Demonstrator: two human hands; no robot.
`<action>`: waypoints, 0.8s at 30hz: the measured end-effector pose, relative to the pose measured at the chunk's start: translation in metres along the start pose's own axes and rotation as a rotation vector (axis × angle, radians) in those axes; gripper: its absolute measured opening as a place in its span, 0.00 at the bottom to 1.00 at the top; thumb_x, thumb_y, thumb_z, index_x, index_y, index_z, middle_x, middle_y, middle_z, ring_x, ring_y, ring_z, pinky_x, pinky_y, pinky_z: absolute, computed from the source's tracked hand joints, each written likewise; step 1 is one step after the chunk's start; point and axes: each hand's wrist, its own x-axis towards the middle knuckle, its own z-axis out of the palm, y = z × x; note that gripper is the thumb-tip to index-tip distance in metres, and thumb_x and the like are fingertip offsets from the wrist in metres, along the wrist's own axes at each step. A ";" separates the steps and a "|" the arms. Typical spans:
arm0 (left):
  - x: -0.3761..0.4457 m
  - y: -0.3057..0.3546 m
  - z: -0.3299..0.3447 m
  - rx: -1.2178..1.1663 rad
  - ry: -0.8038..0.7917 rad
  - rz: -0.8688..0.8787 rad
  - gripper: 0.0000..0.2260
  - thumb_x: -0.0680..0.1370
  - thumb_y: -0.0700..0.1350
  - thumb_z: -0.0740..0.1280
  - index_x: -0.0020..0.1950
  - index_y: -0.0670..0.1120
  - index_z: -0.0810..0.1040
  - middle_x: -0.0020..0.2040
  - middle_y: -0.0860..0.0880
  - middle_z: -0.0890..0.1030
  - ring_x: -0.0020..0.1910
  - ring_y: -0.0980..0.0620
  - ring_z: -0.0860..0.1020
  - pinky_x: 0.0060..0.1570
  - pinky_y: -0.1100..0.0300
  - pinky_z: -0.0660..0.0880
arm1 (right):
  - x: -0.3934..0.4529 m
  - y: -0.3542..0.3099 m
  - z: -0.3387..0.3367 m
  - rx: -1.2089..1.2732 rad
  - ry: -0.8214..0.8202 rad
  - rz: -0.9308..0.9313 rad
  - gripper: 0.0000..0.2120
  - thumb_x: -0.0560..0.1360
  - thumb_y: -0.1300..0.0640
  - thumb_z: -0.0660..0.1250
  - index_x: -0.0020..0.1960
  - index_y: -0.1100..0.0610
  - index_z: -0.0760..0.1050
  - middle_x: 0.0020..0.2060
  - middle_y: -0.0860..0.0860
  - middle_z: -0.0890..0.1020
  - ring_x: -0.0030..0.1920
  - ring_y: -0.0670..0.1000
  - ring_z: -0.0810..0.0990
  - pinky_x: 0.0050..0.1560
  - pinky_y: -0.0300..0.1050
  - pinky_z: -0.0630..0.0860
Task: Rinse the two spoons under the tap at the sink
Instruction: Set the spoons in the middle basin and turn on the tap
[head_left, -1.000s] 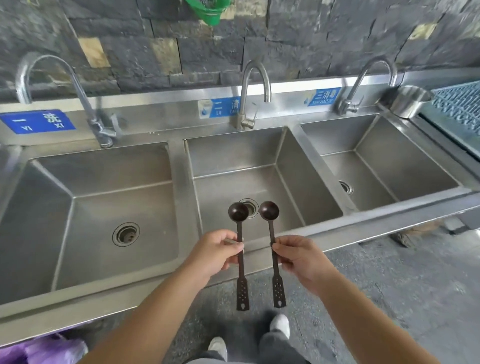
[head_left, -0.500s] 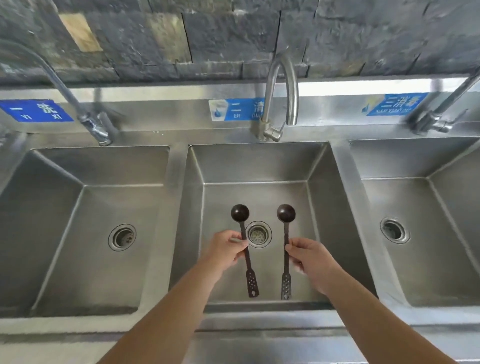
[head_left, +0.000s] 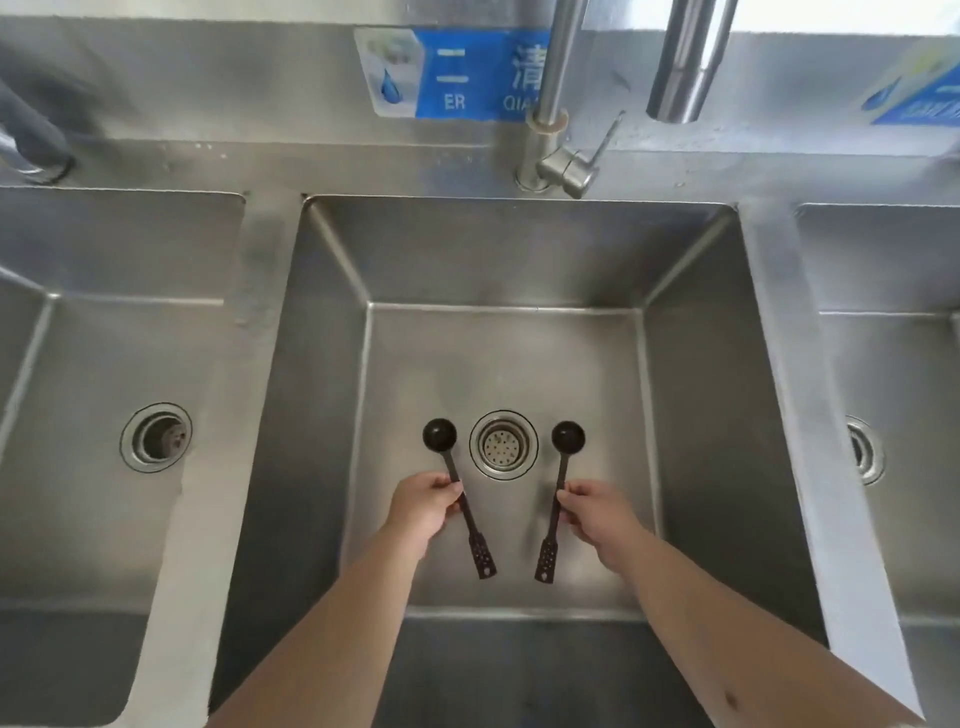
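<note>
Two dark long-handled spoons with small round bowls hang over the middle sink basin (head_left: 498, 260). My left hand (head_left: 423, 506) grips the left spoon (head_left: 441, 436) at mid-handle. My right hand (head_left: 595, 506) grips the right spoon (head_left: 568, 437) the same way. Their bowls point away from me, on either side of the drain (head_left: 503, 444). The steel tap (head_left: 550, 104) rises behind the basin, its spout end (head_left: 680, 88) above the basin's far side. No water runs from it.
A left basin (head_left: 78, 467) and a right basin (head_left: 893, 415) flank the middle one, each with a drain. Blue labels sit on the steel backsplash (head_left: 260, 88). The tap's lever (head_left: 571, 166) sticks out at its base.
The view has closed in on the middle basin. Both hands have moved forward and lower into it, the spoons now spread apart on either side of the drain.
</note>
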 end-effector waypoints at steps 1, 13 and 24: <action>0.009 -0.004 0.003 0.008 0.005 -0.004 0.09 0.76 0.36 0.67 0.36 0.43 0.79 0.29 0.48 0.78 0.19 0.61 0.74 0.16 0.68 0.61 | 0.008 0.002 0.003 -0.001 0.011 0.006 0.09 0.78 0.66 0.63 0.40 0.59 0.76 0.32 0.53 0.76 0.31 0.47 0.73 0.27 0.36 0.65; 0.076 -0.038 0.018 0.041 0.062 -0.087 0.08 0.75 0.37 0.68 0.36 0.44 0.79 0.34 0.45 0.81 0.30 0.52 0.79 0.37 0.59 0.77 | 0.065 0.019 0.023 -0.028 0.088 0.035 0.11 0.77 0.68 0.63 0.37 0.60 0.77 0.30 0.53 0.75 0.31 0.48 0.72 0.21 0.29 0.67; 0.083 -0.042 0.025 0.108 0.124 -0.087 0.07 0.70 0.44 0.75 0.33 0.46 0.80 0.28 0.48 0.84 0.37 0.45 0.85 0.45 0.52 0.82 | 0.076 0.027 0.020 -0.225 0.184 0.045 0.09 0.71 0.60 0.73 0.32 0.56 0.81 0.25 0.50 0.82 0.29 0.50 0.79 0.40 0.46 0.78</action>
